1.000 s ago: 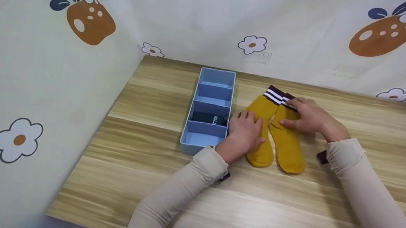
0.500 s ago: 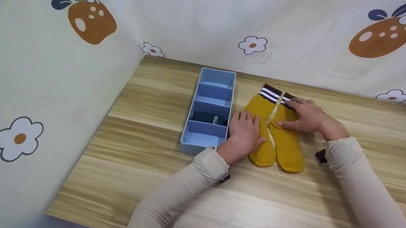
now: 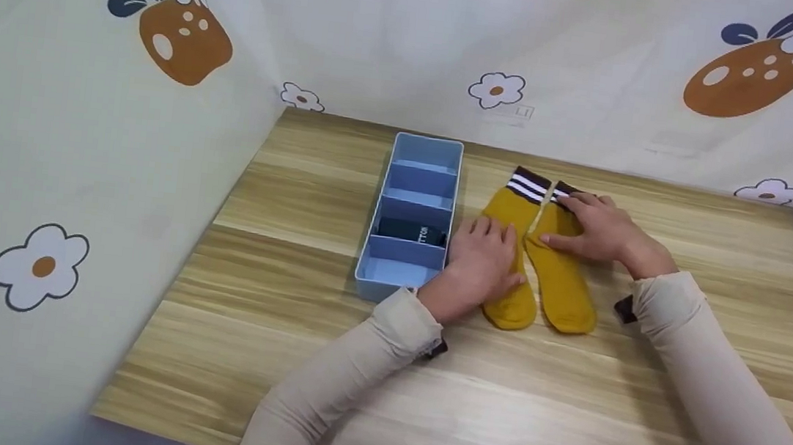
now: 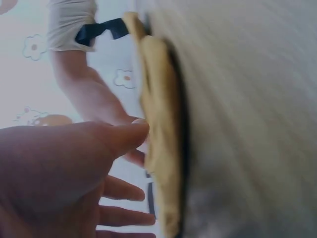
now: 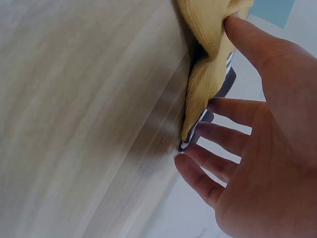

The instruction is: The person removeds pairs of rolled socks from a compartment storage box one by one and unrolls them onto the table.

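Observation:
Two mustard-yellow socks with dark, white-striped cuffs lie flat side by side on the wooden table. My left hand (image 3: pixel 483 257) rests on the left sock (image 3: pixel 516 207), covering its middle; in the left wrist view the thumb tip overlaps the yellow cloth (image 4: pixel 166 114). On the right sock (image 3: pixel 563 288) lies my right hand (image 3: pixel 605 231), fingertips at the striped cuff and thumb pressing the cloth lower down. The right wrist view has those fingers spread, almost straight, along the edge of the yellow sock fabric (image 5: pixel 205 82).
A light blue box (image 3: pixel 374 292) with several compartments stands just left of the socks. In one compartment sits a dark folded item (image 3: pixel 403 230) with white letters. Patterned cloth walls (image 3: pixel 401 39) close off the table's back and left.
The left sock's cuff has shifted left, away from the right one, so a narrow gap now parts the cuffs. Both hands stay on the socks; the left has slid slightly toward the body.

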A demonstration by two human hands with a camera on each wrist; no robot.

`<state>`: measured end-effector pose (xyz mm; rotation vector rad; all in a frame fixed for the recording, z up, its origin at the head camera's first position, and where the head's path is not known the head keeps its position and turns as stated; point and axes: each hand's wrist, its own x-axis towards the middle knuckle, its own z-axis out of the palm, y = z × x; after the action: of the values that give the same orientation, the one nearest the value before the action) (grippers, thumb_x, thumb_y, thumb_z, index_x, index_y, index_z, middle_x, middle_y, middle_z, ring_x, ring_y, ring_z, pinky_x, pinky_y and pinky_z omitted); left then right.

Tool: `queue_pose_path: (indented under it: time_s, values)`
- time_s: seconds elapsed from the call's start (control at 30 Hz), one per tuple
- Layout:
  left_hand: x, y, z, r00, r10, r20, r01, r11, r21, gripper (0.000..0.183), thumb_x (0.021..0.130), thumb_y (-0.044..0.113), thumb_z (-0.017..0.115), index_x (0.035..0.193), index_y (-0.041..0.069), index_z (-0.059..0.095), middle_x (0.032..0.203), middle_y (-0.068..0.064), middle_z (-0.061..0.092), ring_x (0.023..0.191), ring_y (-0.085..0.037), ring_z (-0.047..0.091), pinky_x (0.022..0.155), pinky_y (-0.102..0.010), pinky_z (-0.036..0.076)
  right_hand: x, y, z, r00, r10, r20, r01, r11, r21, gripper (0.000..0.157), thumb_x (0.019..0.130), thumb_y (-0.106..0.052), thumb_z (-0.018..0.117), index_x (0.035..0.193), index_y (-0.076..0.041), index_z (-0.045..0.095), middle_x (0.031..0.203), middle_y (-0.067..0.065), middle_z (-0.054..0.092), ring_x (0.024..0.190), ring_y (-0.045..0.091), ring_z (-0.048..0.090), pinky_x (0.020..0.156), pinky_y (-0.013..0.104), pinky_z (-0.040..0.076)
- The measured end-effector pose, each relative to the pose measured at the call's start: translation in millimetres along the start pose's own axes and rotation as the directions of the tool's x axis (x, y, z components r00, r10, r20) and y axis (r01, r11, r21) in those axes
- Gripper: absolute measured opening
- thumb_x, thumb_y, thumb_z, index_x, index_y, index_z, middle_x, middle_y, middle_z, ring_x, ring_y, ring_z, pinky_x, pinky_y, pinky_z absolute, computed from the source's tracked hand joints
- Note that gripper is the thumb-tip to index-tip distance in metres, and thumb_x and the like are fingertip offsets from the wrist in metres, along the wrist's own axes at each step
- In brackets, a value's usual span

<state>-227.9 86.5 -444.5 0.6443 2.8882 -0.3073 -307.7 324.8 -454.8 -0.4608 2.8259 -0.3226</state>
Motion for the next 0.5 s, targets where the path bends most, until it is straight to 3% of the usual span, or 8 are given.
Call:
queue_pose_path:
  time_s: [0.1, 0.23, 0.4, 0.5]
  values:
    - [-7.2, -9.9, -8.7, 0.994, 0.054, -0.097, -0.061, 0.996, -0.07, 0.071, 0.107, 0.066, 0.052, 0.16, 0.02, 0.048, 0.156, -0.005, 0.058, 0.144, -0.025, 0.051, 0.122, -0.044, 0.043, -1, 0, -0.5, 1.0, 0.007, -0.009, -0.007, 1.0, 0.016, 0.096, 0.097, -0.069, 0.067, 0.164, -0.005, 0.043, 0.168, 0.03, 0.037, 0.15, 0.056, 0.034, 0.123, 0.076, 0.025]
    - [-18.2, -28.9, -20.8, 0.973, 0.082, -0.215, -0.118, 0.98, -0.16, 0.056, 0.107, 0.058, 0.059, 0.147, 0.02, 0.062, 0.144, -0.003, 0.067, 0.133, -0.026, 0.059, 0.115, -0.047, 0.049, -1, -4, -2.7, 0.998, 0.008, -0.056, -0.006, 0.999, 0.051, 0.088, 0.1, -0.063, 0.069, 0.162, -0.006, 0.046, 0.167, 0.031, 0.041, 0.152, 0.055, 0.036, 0.124, 0.075, 0.024]
    - [-29.6, -54.9, -30.9, 0.953, 0.078, -0.292, -0.151, 0.96, -0.236, 0.051, 0.107, 0.052, 0.062, 0.148, 0.021, 0.064, 0.146, -0.004, 0.069, 0.13, -0.026, 0.064, 0.107, -0.045, 0.053, 1, -17, -8.5, 0.982, -0.021, -0.189, 0.043, 0.992, 0.115, 0.06, 0.103, -0.034, 0.073, 0.153, -0.007, 0.057, 0.157, 0.026, 0.056, 0.144, 0.05, 0.052, 0.12, 0.071, 0.038]
    - [-32.5, -71.7, -32.3, 0.938, 0.072, -0.338, -0.173, 0.945, -0.279, 0.046, 0.108, 0.047, 0.063, 0.145, 0.021, 0.067, 0.143, -0.004, 0.072, 0.126, -0.026, 0.066, 0.102, -0.043, 0.055, 5, -30, -10.8, 0.952, -0.064, -0.3, 0.111, 0.983, 0.143, 0.038, 0.1, -0.017, 0.076, 0.137, -0.006, 0.072, 0.144, 0.021, 0.068, 0.132, 0.045, 0.063, 0.112, 0.067, 0.049]
